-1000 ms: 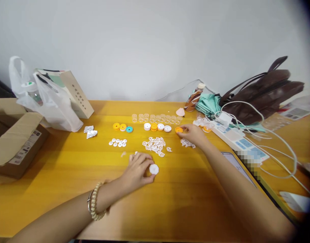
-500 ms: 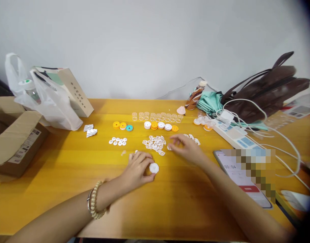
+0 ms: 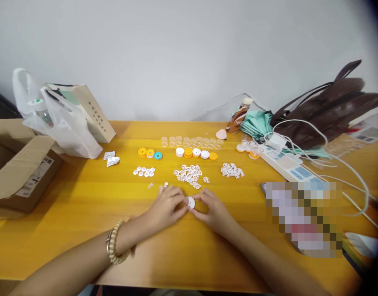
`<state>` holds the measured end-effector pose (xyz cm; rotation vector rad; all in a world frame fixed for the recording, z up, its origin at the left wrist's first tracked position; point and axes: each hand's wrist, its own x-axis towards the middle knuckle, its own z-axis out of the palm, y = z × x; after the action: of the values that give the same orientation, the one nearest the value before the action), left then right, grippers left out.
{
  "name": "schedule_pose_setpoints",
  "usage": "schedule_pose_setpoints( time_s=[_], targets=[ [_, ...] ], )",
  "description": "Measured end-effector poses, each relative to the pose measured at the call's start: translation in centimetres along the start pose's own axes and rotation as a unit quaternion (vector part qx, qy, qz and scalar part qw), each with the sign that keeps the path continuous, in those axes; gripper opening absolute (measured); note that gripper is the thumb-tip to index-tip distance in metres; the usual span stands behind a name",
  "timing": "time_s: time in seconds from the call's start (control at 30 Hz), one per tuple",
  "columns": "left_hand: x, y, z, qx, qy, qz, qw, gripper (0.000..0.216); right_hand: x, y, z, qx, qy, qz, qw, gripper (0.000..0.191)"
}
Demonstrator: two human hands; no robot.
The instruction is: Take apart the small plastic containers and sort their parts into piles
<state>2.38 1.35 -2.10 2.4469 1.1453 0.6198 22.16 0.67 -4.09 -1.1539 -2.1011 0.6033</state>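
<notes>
My left hand point(image 3: 167, 205) and my right hand point(image 3: 212, 209) meet at the middle of the yellow table point(image 3: 84, 213), both pinching a small round white cap point(image 3: 190, 202). Just beyond them lies a pile of white lattice pieces point(image 3: 189, 174), with a smaller pile point(image 3: 232, 169) to its right. Several small white discs point(image 3: 144, 172) lie to the left. Further back runs a row of orange, white and teal caps point(image 3: 176, 153) and a row of clear little cups point(image 3: 191, 142). A bead bracelet sits on my left wrist.
An open cardboard box point(image 3: 19, 168) stands at the left edge, with a white plastic bag point(image 3: 59, 123) and a paper box behind it. At right lie a phone point(image 3: 300, 213), a power strip with white cables point(image 3: 287, 162), a brown bag point(image 3: 327, 111) and a bottle point(image 3: 238, 117).
My right hand came back from the row of caps at the back, passed the lattice pieces and joined my left hand on the white cap. An orange cap now sits at the row's end.
</notes>
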Motion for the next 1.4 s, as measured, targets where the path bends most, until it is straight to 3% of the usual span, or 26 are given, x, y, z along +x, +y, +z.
schedule_pose_setpoints(
  time_s=[0.17, 0.37, 0.53, 0.7, 0.9, 1.13, 1.4],
  targets=[
    [0.8, 0.5, 0.1, 0.021, -0.021, -0.042, 0.999, 0.014, -0.4, -0.4, 0.7, -0.03, 0.026, 0.019, 0.999, 0.012],
    [2.7, 2.1, -0.6, 0.133, -0.097, -0.059, 0.985, 0.01, -0.5, -0.6, 0.8, -0.05, 0.022, 0.027, 0.998, 0.017],
    [2.7, 3.0, 0.2, 0.213, -0.067, -0.026, 0.974, 0.019, -0.6, -0.3, 0.9, -0.048, 0.025, 0.024, 0.998, 0.02],
    [0.8, 3.1, 0.8, 0.264, -0.052, 0.04, 0.962, 0.017, -0.6, -0.2, 0.9, -0.057, 0.033, 0.017, 0.998, 0.021],
    [-1.4, 0.1, -1.0, 0.316, 0.036, 0.089, 0.944, 0.018, -0.5, -0.4, 0.7, -0.067, 0.038, 0.008, 0.997, 0.02],
    [-1.8, -1.6, -2.0, 0.368, 0.019, 0.109, 0.923, 0.021, -0.5, -0.5, 0.6, -0.067, 0.042, 0.008, 0.997, 0.02],
    [-1.3, -0.7, -1.8, 0.28, 0.025, 0.083, 0.956, 0.019, -0.5, -0.6, 0.6, -0.063, 0.04, 0.01, 0.997, 0.018]
  ],
)
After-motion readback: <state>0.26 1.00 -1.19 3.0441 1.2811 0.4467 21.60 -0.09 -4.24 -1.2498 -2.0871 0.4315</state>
